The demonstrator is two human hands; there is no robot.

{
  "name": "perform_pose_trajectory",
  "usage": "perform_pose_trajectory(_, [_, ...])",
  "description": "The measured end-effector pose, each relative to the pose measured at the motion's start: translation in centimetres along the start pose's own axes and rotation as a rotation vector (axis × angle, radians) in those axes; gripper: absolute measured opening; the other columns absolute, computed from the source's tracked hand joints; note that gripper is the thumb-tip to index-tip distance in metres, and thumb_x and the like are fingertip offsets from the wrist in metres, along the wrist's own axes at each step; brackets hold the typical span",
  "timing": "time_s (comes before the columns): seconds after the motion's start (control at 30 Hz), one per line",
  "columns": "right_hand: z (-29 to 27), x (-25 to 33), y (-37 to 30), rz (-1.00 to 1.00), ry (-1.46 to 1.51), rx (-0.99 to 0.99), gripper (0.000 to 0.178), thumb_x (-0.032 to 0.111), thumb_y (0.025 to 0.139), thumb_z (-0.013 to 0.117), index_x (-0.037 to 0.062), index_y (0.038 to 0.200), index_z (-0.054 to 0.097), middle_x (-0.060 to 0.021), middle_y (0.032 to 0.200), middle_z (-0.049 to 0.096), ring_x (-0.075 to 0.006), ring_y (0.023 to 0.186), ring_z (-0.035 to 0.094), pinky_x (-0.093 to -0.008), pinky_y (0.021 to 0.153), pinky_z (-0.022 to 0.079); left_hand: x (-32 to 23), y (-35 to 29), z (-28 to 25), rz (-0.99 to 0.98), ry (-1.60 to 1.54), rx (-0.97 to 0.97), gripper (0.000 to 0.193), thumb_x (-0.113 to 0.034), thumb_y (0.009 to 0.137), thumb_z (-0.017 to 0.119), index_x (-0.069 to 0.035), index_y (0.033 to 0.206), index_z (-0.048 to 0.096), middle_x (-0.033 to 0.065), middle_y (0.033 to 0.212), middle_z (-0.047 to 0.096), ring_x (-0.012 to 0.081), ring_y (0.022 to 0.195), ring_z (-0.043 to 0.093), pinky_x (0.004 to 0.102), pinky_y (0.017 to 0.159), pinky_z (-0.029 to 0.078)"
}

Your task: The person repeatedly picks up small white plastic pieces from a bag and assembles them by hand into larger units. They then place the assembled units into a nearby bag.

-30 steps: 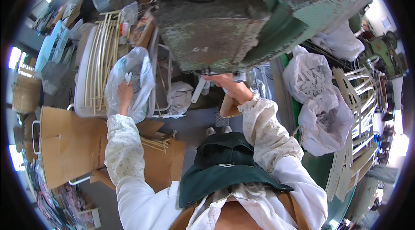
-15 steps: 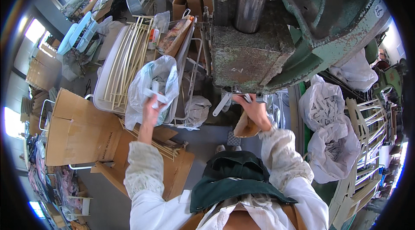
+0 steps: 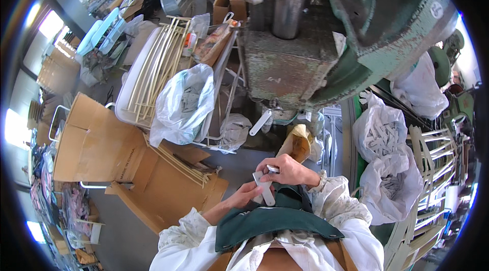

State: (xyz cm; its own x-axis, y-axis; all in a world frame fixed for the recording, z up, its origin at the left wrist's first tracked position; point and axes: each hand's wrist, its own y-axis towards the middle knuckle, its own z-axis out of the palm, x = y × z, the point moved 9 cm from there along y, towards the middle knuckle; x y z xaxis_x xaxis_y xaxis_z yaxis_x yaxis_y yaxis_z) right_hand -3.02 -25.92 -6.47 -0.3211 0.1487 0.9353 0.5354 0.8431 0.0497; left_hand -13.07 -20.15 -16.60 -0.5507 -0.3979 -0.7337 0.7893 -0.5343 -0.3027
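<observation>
Two hands: both bare, drawn together low in front of the body, above the dark green cloth apron (image 3: 275,226).
Left hand (image 3: 241,196): narrow; thumb and fingers closed on the side of a flat white strip with rounded ends (image 3: 265,193).
Right hand (image 3: 289,170): curled, its fingers on the upper end of that same strip; a short pale piece (image 3: 273,169) shows between the fingers, and whether it is a separate part cannot be told at this scale.
Held strip, location: between the two hands, left of the right knuckles and at the left fingertips.
Held strip, long axis: lengthwise toward the body, lower end slanted slightly to the right.
Second white strip (image 3: 260,123): at the lower edge of the green, paint-worn metal press (image 3: 286,70), tilted, free end down and to the left.
Governing relation: the second strip lies straight out beyond the held one, well apart from both hands; the right hand is nearer.
Tan open-topped container (image 3: 295,139): just beyond the right hand, on the press side.
Clear plastic bag (image 3: 170,118): out to the left, pale pieces inside.
White woven sacks (image 3: 397,211): at the right, one behind the other, loaded with pale strips.
</observation>
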Motion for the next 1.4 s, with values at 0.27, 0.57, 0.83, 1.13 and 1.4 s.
perform_pose_trajectory(0.27, [-1.3,0.3,-1.7,0.004,0.282,-0.028,0.019,0.007,0.084,0.064,0.0004,0.098,0.054,-0.0038,0.085,0.056,-0.0083,0.079,0.049,-0.0265,0.069,0.044,-1.2,1.1,1.8,0.203,0.195,-0.057,0.058,-0.058,0.093,0.037,-0.003,0.107,0.050,0.0063,0.088,0.056,0.0140,0.078,0.054,0.0280,0.069,0.043])
perform_pose_trajectory(0.57, [-3.4,-2.5,-2.2,0.220,0.720,-0.549,0.018,0.015,0.090,0.061,0.0017,0.101,0.056,0.0031,0.076,0.052,-0.0028,0.065,0.046,-0.0191,0.056,0.037,-3.4,2.9,0.7,0.273,-0.209,-0.347,0.038,-0.036,0.097,0.044,-0.004,0.117,0.044,0.0185,0.107,0.061,0.0277,0.096,0.064,0.0448,0.080,0.055])
perform_pose_trajectory(0.83, [-1.5,-5.1,-1.4,0.279,0.900,-0.761,0.013,0.015,0.092,0.059,0.0033,0.096,0.056,0.0073,0.066,0.046,0.0010,0.052,0.034,-0.0169,0.044,0.025,-5.2,2.4,-1.0,0.240,-0.117,-0.459,0.020,-0.012,0.093,0.055,0.001,0.109,0.055,0.0112,0.088,0.066,0.0194,0.070,0.066,0.0297,0.062,0.055])
perform_pose_trajectory(1.13, [-2.0,-8.9,-0.9,0.468,0.763,-0.769,0.034,0.025,0.092,0.060,-0.0012,0.114,0.060,0.0087,0.062,0.044,-0.0001,0.050,0.032,-0.0182,0.043,0.022,-9.6,1.4,-4.7,0.391,0.027,-0.577,0.017,-0.009,0.088,0.062,0.000,0.102,0.058,0.0052,0.076,0.062,0.0113,0.060,0.057,0.0240,0.053,0.044])
perform_pose_trajectory(1.4, [-3.4,-4.5,0.4,0.128,0.412,-0.858,0.029,0.022,0.084,0.071,-0.0008,0.101,0.065,-0.0006,0.084,0.065,-0.0058,0.079,0.055,-0.0211,0.070,0.046,-11.2,1.0,-5.9,0.177,0.250,-0.471,0.020,-0.012,0.086,0.065,0.001,0.101,0.060,0.0044,0.076,0.061,0.0121,0.060,0.058,0.0257,0.055,0.045])
